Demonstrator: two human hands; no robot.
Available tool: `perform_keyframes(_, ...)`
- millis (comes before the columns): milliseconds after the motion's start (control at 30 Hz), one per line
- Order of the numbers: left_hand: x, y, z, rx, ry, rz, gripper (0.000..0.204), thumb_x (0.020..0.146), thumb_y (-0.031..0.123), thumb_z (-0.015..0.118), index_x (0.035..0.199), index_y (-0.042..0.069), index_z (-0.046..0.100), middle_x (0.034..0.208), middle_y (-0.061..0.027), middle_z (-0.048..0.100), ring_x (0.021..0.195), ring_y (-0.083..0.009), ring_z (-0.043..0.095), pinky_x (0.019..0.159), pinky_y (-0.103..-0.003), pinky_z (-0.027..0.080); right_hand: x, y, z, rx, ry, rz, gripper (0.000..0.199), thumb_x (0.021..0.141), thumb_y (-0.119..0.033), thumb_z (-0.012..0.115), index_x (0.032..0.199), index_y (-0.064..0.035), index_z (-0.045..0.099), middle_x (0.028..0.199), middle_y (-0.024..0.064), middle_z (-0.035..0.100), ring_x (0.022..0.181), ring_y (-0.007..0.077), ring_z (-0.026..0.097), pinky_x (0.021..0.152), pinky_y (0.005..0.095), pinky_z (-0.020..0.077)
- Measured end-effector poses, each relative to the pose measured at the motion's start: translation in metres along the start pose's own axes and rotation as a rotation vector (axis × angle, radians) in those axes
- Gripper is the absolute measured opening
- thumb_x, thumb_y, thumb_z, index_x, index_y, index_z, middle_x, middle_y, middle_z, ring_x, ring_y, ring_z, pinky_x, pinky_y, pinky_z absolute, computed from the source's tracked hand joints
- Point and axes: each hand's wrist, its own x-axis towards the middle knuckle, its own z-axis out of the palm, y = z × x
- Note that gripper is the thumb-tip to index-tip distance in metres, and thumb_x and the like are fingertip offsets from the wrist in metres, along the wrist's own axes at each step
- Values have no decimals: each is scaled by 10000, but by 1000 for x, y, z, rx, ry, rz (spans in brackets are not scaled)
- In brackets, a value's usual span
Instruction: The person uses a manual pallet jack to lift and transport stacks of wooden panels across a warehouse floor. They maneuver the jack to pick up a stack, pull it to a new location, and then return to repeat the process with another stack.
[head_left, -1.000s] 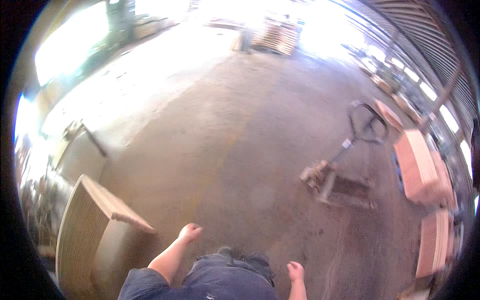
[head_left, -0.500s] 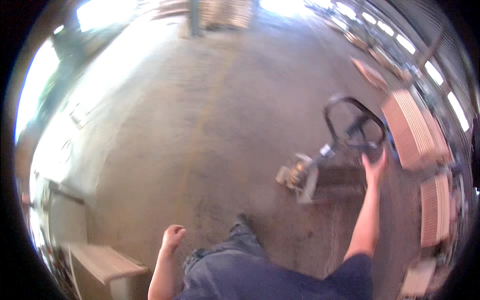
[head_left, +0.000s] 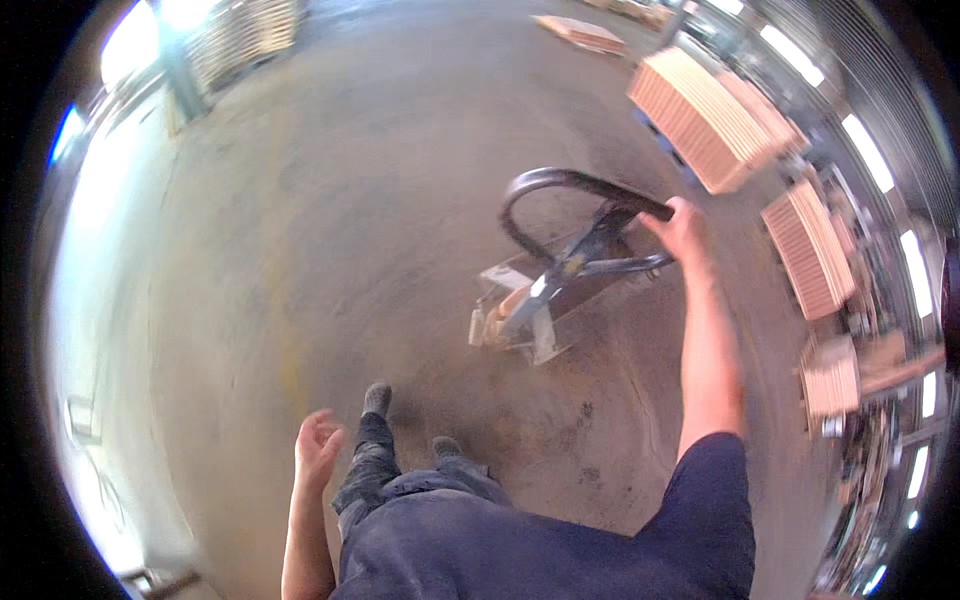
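Observation:
My right hand (head_left: 680, 232) is closed around the right side of a black loop handle (head_left: 585, 181), my arm stretched forward. This handle tops the grey tiller (head_left: 535, 300) of a pallet truck, whose base (head_left: 545, 338) rests on the concrete floor ahead and right of my feet. Its forks are mostly hidden behind the handle and tiller. At my left side hangs my left hand (head_left: 317, 450), away from any object, fingers loosely bent and apart, slightly blurred.
Along the right stand stacks of wooden panels: a large one (head_left: 695, 115), a second (head_left: 810, 250) and a smaller one (head_left: 830, 375). A low flat stack (head_left: 580, 33) lies farther off. Far left are a green post (head_left: 178, 65) and piled pallets (head_left: 245, 40). A faint yellow line (head_left: 288, 350) marks the floor.
My right hand, open beside the handle before, has gripped it. The view has turned right, so the panel stacks, post and pallets appear farther left. My left hand's fingers have loosened.

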Motion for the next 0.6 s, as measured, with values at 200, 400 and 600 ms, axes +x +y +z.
perform_keyframes(200, 170, 213, 96, 151, -352, 539, 877, 785, 128, 810, 1531, 127, 348, 1352, -189, 535, 1124, -279, 607, 966, -441, 520, -136, -98, -70, 319, -176, 218, 415, 776, -422, 838, 871, -42, 699, 815, 172, 695, 748, 323, 679, 687, 419, 531)
perform_keyframes(400, 254, 268, 161, 536, -1439, 1391, 472, 565, 153, 817, 1018, 113, 692, 1080, -113, 667, 1066, -350, 624, 876, -461, 519, -260, -216, -85, 495, -495, 431, 351, 696, -351, 873, 899, -111, 718, 789, 88, 698, 700, 259, 656, 642, 377, 495)
perform_keyframes(600, 310, 255, 125, 295, -1497, 950, 293, 530, 123, 772, 688, 85, 528, 614, -79, 477, 603, -333, 503, 557, -415, 390, -242, -310, -68, 407, -461, 677, 281, 672, -266, 825, 894, -145, 703, 804, 93, 705, 761, 330, 673, 656, 434, 499)
